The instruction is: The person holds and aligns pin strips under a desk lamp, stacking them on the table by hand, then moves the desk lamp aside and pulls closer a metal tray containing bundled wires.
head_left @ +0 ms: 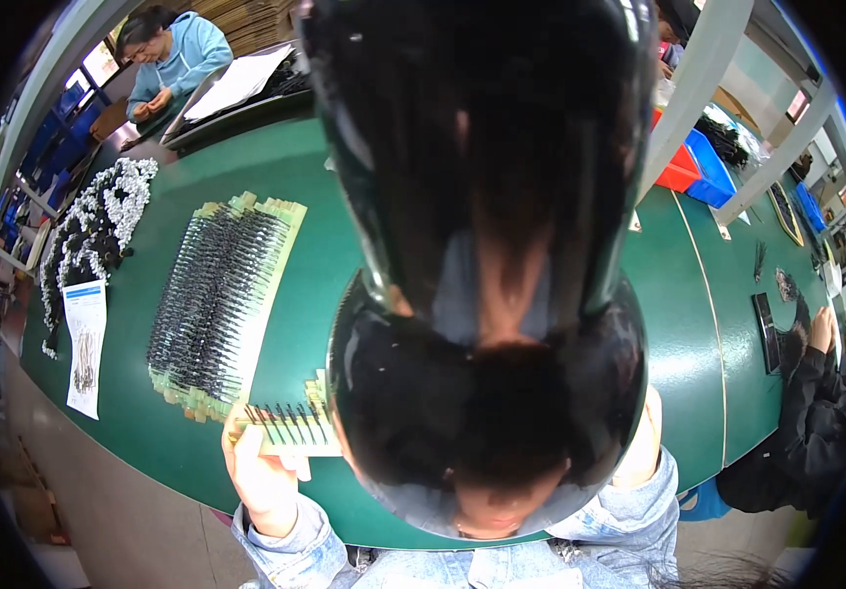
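Pin-lined strip point(295, 439), visible length sideways, gripped at left end by nearer left hand point(264, 479); right hand point(645, 447) mostly hidden, grip can't tell.

Along the left edge of the green worktop point(310, 285) lies a tangled black-and-white heap point(94, 240), with a white sheet point(84, 306) beside its front end. Farther in lies a stack of pale-green, dark-studded strips point(222, 304).

Glossy black housing point(482, 118) (mirror-smooth), denim sleeves point(297, 550), smooth green tabletop point(295, 294)
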A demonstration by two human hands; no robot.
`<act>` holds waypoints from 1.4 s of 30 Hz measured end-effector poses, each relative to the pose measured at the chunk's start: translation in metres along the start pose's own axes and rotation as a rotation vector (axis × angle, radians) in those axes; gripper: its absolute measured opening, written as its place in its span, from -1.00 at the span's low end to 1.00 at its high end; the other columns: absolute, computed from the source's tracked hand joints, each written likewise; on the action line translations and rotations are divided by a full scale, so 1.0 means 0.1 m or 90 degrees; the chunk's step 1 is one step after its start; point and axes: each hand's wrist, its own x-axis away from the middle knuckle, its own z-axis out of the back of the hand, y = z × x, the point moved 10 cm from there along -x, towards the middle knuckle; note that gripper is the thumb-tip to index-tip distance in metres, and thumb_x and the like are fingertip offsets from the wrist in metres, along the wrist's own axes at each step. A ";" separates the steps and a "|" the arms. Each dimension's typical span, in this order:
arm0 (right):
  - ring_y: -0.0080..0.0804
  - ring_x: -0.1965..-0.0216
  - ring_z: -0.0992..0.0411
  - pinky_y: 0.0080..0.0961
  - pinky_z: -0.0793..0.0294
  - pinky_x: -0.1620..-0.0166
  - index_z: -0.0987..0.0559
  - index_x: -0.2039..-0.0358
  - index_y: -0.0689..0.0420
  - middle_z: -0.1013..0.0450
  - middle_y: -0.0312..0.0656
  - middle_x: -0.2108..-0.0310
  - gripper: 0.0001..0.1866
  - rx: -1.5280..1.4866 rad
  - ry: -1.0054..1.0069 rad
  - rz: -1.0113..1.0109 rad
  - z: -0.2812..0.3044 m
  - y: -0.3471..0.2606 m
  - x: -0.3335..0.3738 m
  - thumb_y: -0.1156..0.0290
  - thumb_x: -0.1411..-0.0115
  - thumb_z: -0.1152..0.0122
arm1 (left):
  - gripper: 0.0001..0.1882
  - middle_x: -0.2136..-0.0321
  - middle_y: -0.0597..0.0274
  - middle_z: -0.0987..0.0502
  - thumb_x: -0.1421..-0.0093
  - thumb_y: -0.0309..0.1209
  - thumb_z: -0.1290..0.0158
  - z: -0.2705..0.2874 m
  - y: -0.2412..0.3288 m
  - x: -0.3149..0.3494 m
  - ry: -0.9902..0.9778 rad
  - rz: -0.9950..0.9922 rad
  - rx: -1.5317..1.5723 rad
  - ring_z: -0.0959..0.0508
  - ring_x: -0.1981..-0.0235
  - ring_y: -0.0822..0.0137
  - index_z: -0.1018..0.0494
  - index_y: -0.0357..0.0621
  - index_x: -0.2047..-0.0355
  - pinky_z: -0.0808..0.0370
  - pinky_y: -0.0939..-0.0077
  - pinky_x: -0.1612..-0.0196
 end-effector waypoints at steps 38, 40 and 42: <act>-0.45 0.44 -0.37 -0.57 -0.40 0.39 -0.31 0.28 0.21 -0.37 -0.15 0.35 -0.78 -0.098 -0.032 -0.042 -0.38 0.42 -0.27 0.34 -0.13 0.13 | -0.57 0.58 0.29 -0.36 0.02 -0.58 0.12 -0.57 -0.03 0.09 -0.268 0.007 -0.137 -0.33 0.55 0.58 -0.14 -0.43 0.09 -0.27 0.76 0.47; -0.45 0.44 -0.37 -0.57 -0.41 0.38 -0.31 0.28 0.19 -0.36 -0.15 0.35 -0.78 -0.103 -0.025 -0.036 -0.35 0.41 -0.26 0.33 -0.13 0.12 | -0.54 0.57 0.30 -0.35 0.02 -0.58 0.12 -0.56 -0.02 0.09 -0.262 0.000 -0.139 -0.32 0.53 0.59 -0.12 -0.43 0.06 -0.26 0.77 0.45; -0.45 0.43 -0.37 -0.57 -0.41 0.38 -0.31 0.28 0.18 -0.36 -0.15 0.34 -0.78 -0.108 -0.017 -0.031 -0.31 0.39 -0.24 0.32 -0.13 0.12 | -0.51 0.56 0.31 -0.36 0.02 -0.59 0.11 -0.50 -0.03 0.08 -0.251 -0.009 -0.165 -0.32 0.55 0.59 -0.09 -0.44 0.04 -0.25 0.77 0.47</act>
